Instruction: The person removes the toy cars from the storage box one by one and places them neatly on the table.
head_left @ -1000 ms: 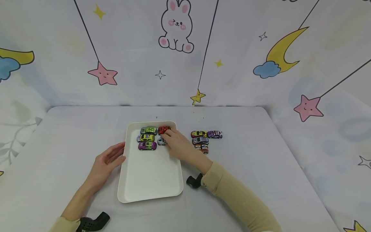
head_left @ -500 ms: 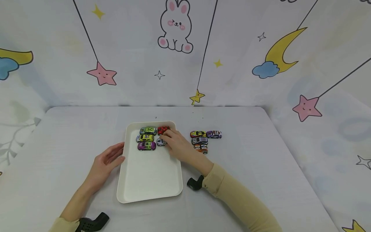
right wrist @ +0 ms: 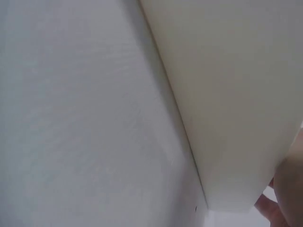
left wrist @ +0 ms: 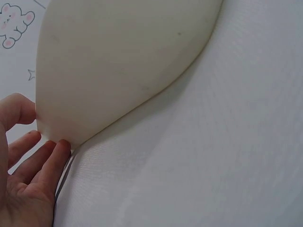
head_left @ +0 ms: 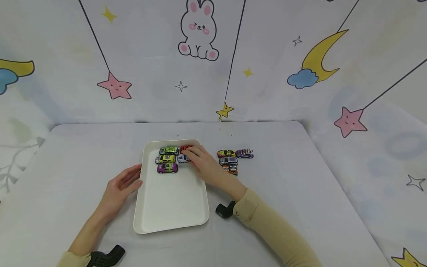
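A white tray (head_left: 171,207) lies on the table. My left hand (head_left: 120,191) rests against its left side, thumb and fingertips touching the outer wall; in the left wrist view, the fingers (left wrist: 54,163) stretch to the tray's edge. Over the upper right of the tray, my right hand (head_left: 208,167) pinches a silver toy car (head_left: 182,158), partly hidden by the fingers. Just above it sits a red toy car (head_left: 184,148), also partly covered. To their left are a green toy car (head_left: 168,150), a yellow one (head_left: 165,159) and a purple one (head_left: 167,168).
Right of the tray stand more toy cars: a yellow-red one (head_left: 226,153), a purple-white one (head_left: 245,153), a grey one (head_left: 228,161) and an orange one (head_left: 230,170) partly behind the right hand. A printed cloth backdrop (head_left: 150,55) rises behind the table.
The silver toy car has shifted slightly up toward the red one, with my right hand on it. The left hand stays at the tray's side. The head view has shifted slightly.
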{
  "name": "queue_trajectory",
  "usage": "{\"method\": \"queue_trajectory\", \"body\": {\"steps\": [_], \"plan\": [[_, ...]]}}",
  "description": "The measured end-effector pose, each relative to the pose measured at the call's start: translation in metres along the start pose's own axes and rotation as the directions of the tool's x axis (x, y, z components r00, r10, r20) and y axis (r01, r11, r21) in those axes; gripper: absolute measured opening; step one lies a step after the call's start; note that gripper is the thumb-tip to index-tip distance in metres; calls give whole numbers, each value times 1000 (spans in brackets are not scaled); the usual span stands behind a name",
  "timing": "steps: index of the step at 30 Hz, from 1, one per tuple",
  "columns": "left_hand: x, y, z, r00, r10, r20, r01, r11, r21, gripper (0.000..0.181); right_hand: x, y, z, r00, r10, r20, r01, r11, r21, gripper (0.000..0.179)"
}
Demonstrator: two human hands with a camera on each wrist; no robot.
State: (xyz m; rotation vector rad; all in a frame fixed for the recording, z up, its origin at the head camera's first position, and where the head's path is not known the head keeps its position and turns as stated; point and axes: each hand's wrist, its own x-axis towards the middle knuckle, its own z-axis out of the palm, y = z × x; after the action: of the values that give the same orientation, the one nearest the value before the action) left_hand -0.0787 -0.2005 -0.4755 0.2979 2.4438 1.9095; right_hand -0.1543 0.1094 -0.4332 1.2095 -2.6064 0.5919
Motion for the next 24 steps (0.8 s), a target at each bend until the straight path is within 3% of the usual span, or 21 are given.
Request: {"method": "queue_trajectory", "body": {"steps": [7,12,24], "plan": [[1,-2,-1,1000,5,-2,-5,1000,13,53,-11,1,-9,995,-11,-100,22,993,112,37],[1,0,-1,1000,0,0,0,1000,10,53,-21,2,-19,986,-5,-166,28,991,132,38],[0,1,-1,1000,2,3,-2,1000,7,53,-61,25,-30,975,105,-194,-68,980,188,39]]}}
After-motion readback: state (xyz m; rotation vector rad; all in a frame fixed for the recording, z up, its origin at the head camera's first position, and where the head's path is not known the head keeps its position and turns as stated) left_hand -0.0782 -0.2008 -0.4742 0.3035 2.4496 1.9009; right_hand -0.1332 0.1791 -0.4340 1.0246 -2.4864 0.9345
